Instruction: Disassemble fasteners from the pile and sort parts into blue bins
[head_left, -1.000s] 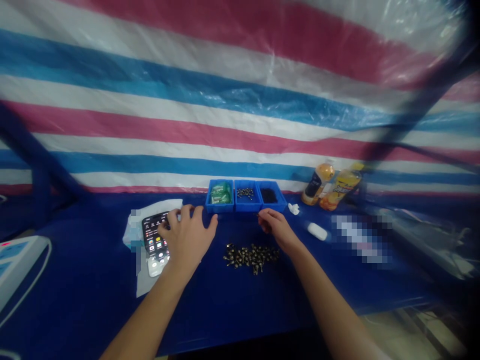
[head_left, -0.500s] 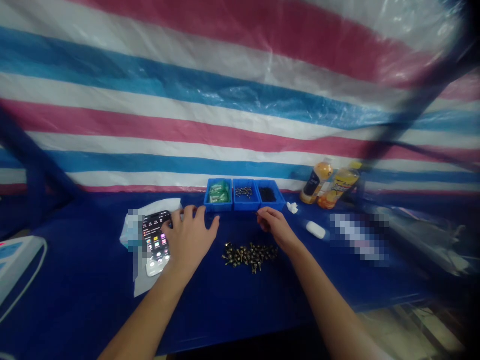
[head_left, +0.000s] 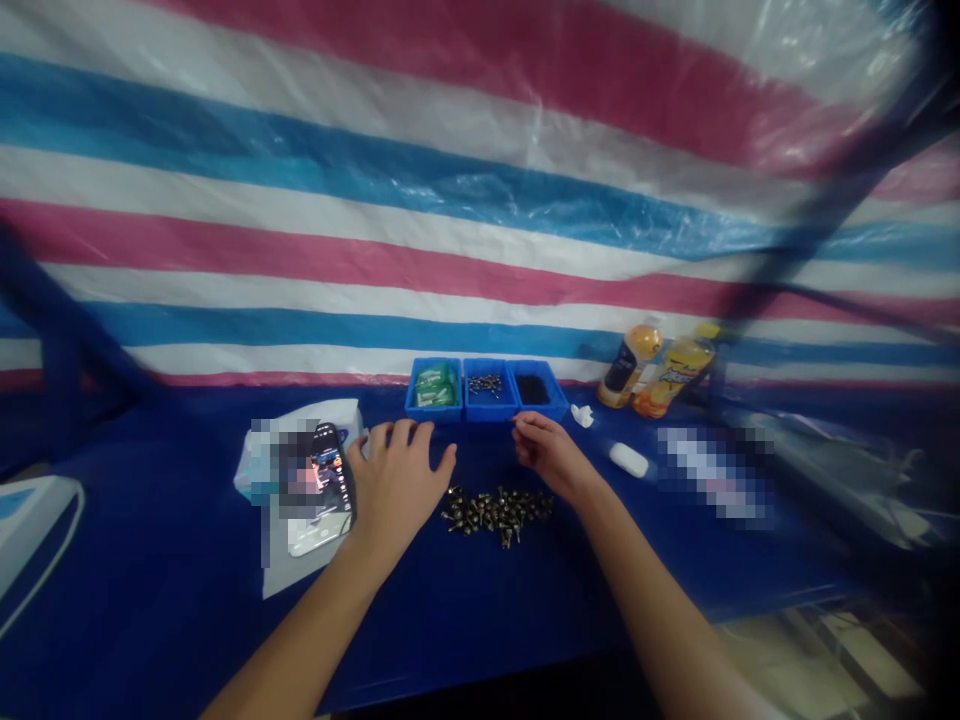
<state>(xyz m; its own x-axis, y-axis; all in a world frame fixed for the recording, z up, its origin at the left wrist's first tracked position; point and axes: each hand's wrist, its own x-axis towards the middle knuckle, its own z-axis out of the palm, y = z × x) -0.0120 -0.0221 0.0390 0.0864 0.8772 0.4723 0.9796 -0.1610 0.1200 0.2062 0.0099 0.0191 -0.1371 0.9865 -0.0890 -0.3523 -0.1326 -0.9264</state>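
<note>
My left hand [head_left: 397, 485] hovers over the blue table with its fingers spread, just right of a lit smartphone [head_left: 327, 480]. Its fingers hold nothing. The phone lies on a white packet, and its screen shows a picture. My right hand [head_left: 551, 455] is pinched closed in front of the blue bins; whatever is between its fingertips is too small to make out. Below and between both hands lies a pile of small dark metallic fittings [head_left: 499, 512]. Behind them stand a blue bin with green packets [head_left: 436, 387], one with small silvery parts [head_left: 486, 384] and one with black pieces [head_left: 533, 390].
Two drink bottles, one with a dark label [head_left: 628, 368] and one with a yellow cap [head_left: 679, 375], stand at the back right. Nearby are a crumpled tissue [head_left: 583, 415] and a white oval case [head_left: 628, 460]. A white device [head_left: 34, 530] with a cable sits far left.
My left hand has shifted right, off the phone. The phone's screen has switched from app icons to a picture. My right hand stays pinched in nearly the same place.
</note>
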